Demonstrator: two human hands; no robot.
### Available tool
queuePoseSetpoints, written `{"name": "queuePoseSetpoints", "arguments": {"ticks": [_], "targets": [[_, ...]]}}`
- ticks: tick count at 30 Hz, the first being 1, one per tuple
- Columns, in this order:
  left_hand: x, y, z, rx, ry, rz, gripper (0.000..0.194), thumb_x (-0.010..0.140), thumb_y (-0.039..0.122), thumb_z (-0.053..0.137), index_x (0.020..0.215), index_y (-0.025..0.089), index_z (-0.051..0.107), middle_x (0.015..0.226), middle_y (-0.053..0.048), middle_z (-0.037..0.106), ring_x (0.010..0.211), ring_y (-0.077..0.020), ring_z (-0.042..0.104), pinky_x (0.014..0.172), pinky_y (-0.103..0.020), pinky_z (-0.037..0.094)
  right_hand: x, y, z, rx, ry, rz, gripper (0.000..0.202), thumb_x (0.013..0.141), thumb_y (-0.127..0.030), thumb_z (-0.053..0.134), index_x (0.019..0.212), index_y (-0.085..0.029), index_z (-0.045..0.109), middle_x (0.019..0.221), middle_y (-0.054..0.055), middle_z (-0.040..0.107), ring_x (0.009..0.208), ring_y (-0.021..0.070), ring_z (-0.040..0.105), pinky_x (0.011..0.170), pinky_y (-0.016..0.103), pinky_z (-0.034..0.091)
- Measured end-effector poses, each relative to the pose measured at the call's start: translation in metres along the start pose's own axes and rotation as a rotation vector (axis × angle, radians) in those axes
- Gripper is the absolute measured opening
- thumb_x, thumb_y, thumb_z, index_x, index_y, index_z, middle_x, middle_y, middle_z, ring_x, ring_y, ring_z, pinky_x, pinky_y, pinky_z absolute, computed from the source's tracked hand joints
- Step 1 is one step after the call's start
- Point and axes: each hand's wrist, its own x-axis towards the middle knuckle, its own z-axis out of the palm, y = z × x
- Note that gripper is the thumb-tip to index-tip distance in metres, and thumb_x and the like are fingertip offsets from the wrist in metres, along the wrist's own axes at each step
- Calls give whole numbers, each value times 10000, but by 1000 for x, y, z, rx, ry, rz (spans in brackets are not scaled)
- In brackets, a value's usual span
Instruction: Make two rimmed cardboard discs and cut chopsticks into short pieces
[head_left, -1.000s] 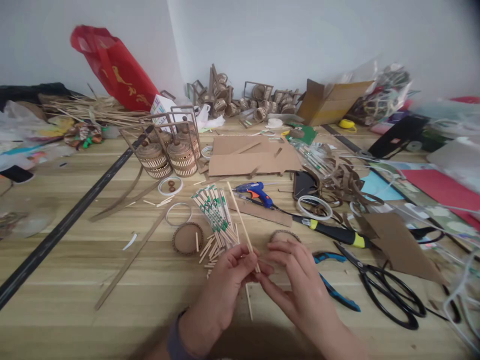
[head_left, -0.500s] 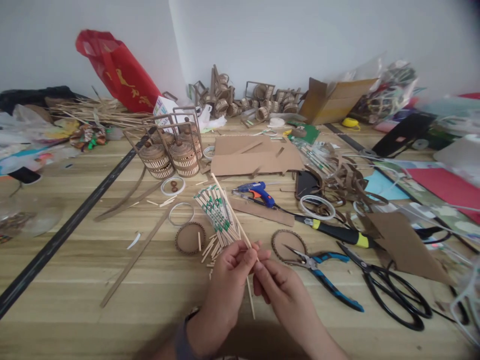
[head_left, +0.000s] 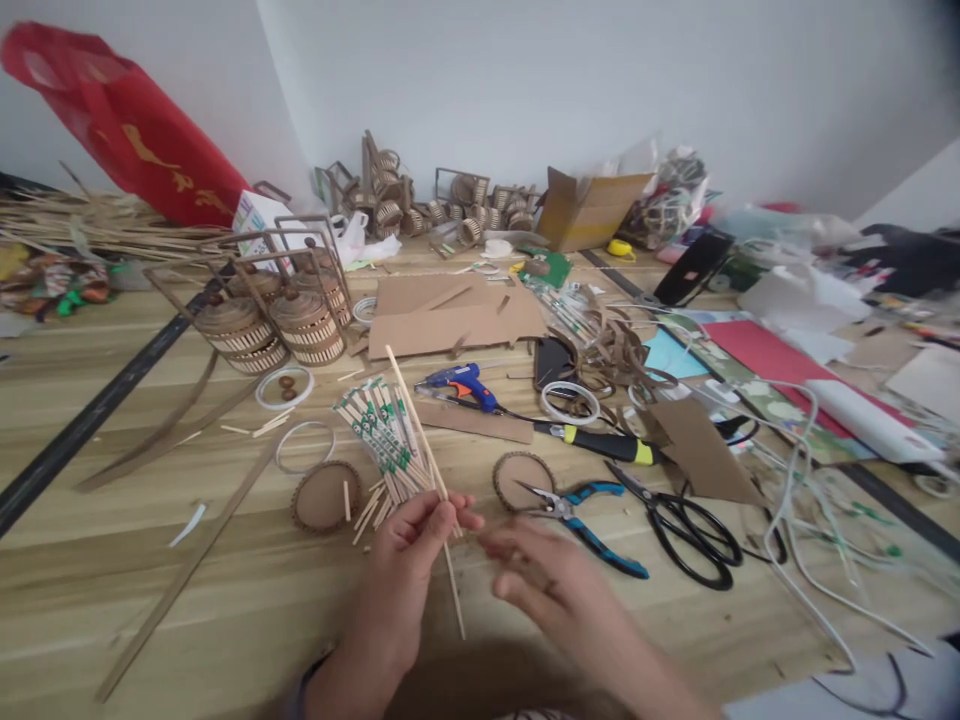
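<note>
Pinched between the fingers of my left hand [head_left: 416, 555] are thin wooden sticks [head_left: 417, 420], held at a steep slant. Their upper ends rise over a pile of green-and-white wrapped sticks [head_left: 384, 430]. My right hand [head_left: 551, 580] is a little to the right, apart from the sticks, blurred, with thumb and fingers spread and nothing visible in it. A round cardboard disc [head_left: 324, 497] with a small stick on it lies left of my hands. Another disc [head_left: 523, 480] lies behind my right hand, with blue-handled pliers [head_left: 585, 515] partly over it.
Black scissors [head_left: 686, 535] and a black-yellow tool [head_left: 611, 443] lie to the right. A blue glue gun [head_left: 465, 382] lies beyond my hands. Small lidded baskets [head_left: 307, 325] stand at the back left; a cardboard sheet [head_left: 454, 325] lies behind the glue gun.
My right hand has let go of the sticks and moved off to the right, its fingers spreading. My left hand still holds them. The view has turned to the right.
</note>
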Motion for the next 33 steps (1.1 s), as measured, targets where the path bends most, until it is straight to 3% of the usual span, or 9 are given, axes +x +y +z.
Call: {"name": "queuePoseSetpoints", "arguments": {"ticks": [2,4,8,11,15,20,24,29,33], "targets": [[1,0,-5,24,-16,7,356,707,531,770,817,196,729,744,-32,739,952,-240,653,939,-347,428,-12,24,-37,-465,64,-82,517,805,-531,680,1233,-245,636,1217,152,656,1130,316,579,965,494,441],[2,-2,-7,47,-61,-21,341,718,531,758,817,207,727,726,-23,731,929,-247,648,944,-366,411,-21,52,-69,-808,87,-108,752,710,-600,731,1347,-243,553,1326,185,594,1250,387,492,1025,601,361],[1,-6,-7,88,-136,-40,308,750,519,723,794,215,724,742,-26,725,882,-244,630,900,-359,412,-19,82,-95,-947,-54,-100,794,700,-537,748,1379,-204,507,1267,181,604,1206,369,523,1026,588,376],[-1,-6,-9,123,-147,-45,306,764,527,702,806,225,726,759,-29,727,858,-238,608,872,-351,409,-15,77,-92,-879,-103,-64,587,709,-336,726,1250,-157,582,1107,153,607,1073,317,576,929,482,483],[-2,-4,-14,153,-116,-61,339,750,564,705,826,234,725,760,-30,730,820,-233,588,836,-347,408,-25,62,-87,-816,2,-33,370,673,-204,657,1038,-157,617,981,117,580,960,292,588,858,446,516],[-3,-6,-17,166,-82,-82,368,706,591,728,805,237,721,766,-22,735,871,-248,618,901,-371,399,-54,56,-90,-511,258,67,344,761,-236,566,1105,-220,547,1019,79,601,971,242,614,851,375,520],[-4,0,-12,272,-131,-107,373,719,590,706,809,228,711,762,-22,735,867,-246,632,874,-362,427,-66,60,-82,-319,547,285,300,911,-372,340,1081,-201,518,782,28,613,674,200,621,629,331,530],[0,20,12,449,-360,-55,274,841,470,604,810,220,711,837,-29,753,880,-224,661,850,-321,474,-70,58,-74,-639,623,319,344,769,-401,578,1042,-193,592,921,84,625,817,275,639,717,398,508],[8,22,44,467,-517,60,205,871,348,577,870,212,731,1185,-67,710,1142,-245,626,957,-319,469,-69,52,-63,-1073,541,159,351,871,-415,497,1124,-183,567,918,93,623,819,273,655,680,376,520]]}}
